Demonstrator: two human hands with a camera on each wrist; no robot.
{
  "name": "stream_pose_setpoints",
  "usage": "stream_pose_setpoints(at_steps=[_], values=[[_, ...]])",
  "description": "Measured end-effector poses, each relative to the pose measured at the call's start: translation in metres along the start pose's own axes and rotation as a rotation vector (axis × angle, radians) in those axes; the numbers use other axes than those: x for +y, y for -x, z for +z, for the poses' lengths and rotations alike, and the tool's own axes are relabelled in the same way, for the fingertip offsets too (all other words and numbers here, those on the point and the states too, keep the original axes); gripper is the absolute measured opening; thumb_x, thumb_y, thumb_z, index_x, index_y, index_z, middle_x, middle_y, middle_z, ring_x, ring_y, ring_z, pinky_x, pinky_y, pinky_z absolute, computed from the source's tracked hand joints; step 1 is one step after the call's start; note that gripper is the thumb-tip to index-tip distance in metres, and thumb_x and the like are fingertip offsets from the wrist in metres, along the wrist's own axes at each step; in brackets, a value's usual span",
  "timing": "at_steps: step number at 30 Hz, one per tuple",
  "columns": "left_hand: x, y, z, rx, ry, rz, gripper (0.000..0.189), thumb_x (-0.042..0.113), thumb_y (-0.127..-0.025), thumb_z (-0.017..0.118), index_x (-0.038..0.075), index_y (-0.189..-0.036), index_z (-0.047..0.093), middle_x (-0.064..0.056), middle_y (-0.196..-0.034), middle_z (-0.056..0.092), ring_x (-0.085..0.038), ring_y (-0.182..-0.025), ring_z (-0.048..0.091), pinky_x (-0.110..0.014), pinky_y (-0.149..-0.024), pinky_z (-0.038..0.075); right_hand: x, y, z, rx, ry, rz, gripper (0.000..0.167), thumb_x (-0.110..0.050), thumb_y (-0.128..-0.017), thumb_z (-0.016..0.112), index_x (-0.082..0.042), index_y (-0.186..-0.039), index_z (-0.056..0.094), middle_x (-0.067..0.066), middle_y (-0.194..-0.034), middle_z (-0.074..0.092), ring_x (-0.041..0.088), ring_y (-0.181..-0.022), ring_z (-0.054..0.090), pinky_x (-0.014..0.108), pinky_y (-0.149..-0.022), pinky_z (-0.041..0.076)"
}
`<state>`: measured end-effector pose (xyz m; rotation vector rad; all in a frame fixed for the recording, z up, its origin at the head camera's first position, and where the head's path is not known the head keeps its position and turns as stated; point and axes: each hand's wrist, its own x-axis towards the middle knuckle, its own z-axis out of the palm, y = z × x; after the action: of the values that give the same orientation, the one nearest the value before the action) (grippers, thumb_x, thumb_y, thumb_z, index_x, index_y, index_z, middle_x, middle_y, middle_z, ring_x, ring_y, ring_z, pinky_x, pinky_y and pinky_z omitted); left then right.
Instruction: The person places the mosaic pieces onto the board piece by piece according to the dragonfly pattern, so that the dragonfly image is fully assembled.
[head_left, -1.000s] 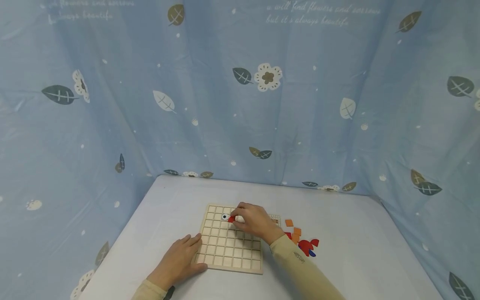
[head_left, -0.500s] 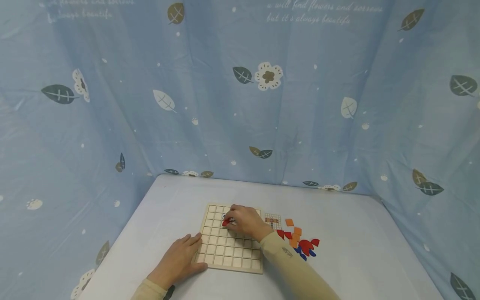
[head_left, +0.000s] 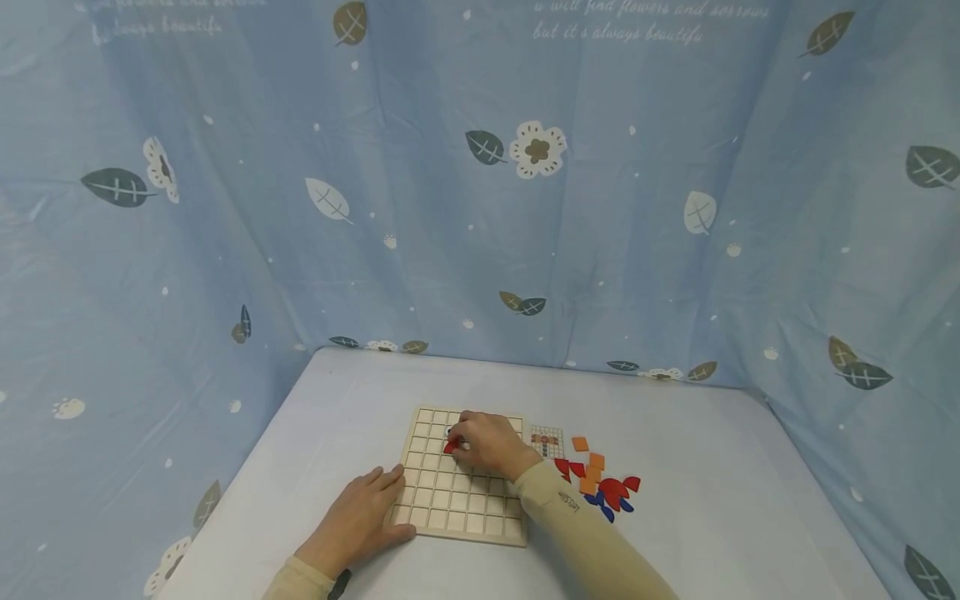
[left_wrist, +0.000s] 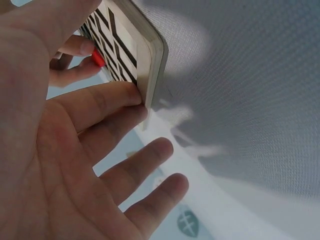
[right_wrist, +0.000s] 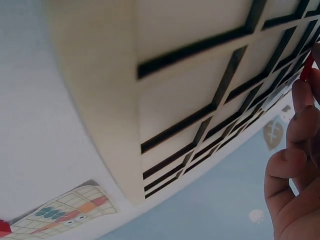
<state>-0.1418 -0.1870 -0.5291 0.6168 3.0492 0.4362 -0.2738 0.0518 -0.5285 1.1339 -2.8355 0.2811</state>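
Observation:
A wooden grid board (head_left: 454, 522) with raised lines between its square cells lies on the white table. My right hand (head_left: 491, 443) is over its upper part and pinches a small red piece (head_left: 450, 447) between thumb and fingertips. In the right wrist view the red piece (right_wrist: 307, 68) shows only partly at the right edge. Just above it, an eye piece is mostly covered by my fingers. At the board's left edge rests my left hand (head_left: 358, 521), its fingers extended. In the left wrist view two fingertips (left_wrist: 134, 95) touch the board's side.
Right of the board lies a pattern card (head_left: 547, 442) with a printed grid. Beside it are orange tiles (head_left: 581, 444), several red pieces (head_left: 611, 492) and blue pieces (head_left: 607, 514). A blue printed curtain (head_left: 420, 250) surrounds the table.
My right hand has moved left and slightly toward me with the red piece, to below the eye piece, then held nearly still. The pattern card has come into view. My left hand stays put.

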Motion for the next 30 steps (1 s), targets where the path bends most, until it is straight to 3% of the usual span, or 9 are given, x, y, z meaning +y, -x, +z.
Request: stream_pose_setpoints(at_steps=[14, 30], values=[[0.0015, -0.0007, 0.0009, -0.001, -0.001, -0.012, 0.079, 0.052, -0.083, 0.079, -0.006, -0.134, 0.061, -0.019, -0.145, 0.055, -0.048, -0.130, 0.051, -0.061, -0.105, 0.045, -0.0047, -0.0009, -0.0041, -0.020, -0.032, 0.014, 0.019, -0.034, -0.091, 0.078, -0.027, -0.109, 0.079, -0.012, -0.099, 0.064, 0.000, -0.080, 0.057, 0.021, -0.070, 0.054], [0.0027, -0.0005, -0.0020, -0.001, 0.002, -0.003, 0.081, 0.052, -0.081, 0.081, -0.007, -0.133, 0.062, -0.020, -0.143, 0.056, -0.048, -0.128, 0.052, -0.061, -0.104, 0.046, -0.0062, -0.0014, -0.0013, 0.013, -0.029, 0.012, 0.012, -0.032, -0.093, 0.075, -0.028, -0.103, 0.081, -0.011, -0.097, 0.066, 0.000, -0.076, 0.058, 0.019, -0.064, 0.053]])
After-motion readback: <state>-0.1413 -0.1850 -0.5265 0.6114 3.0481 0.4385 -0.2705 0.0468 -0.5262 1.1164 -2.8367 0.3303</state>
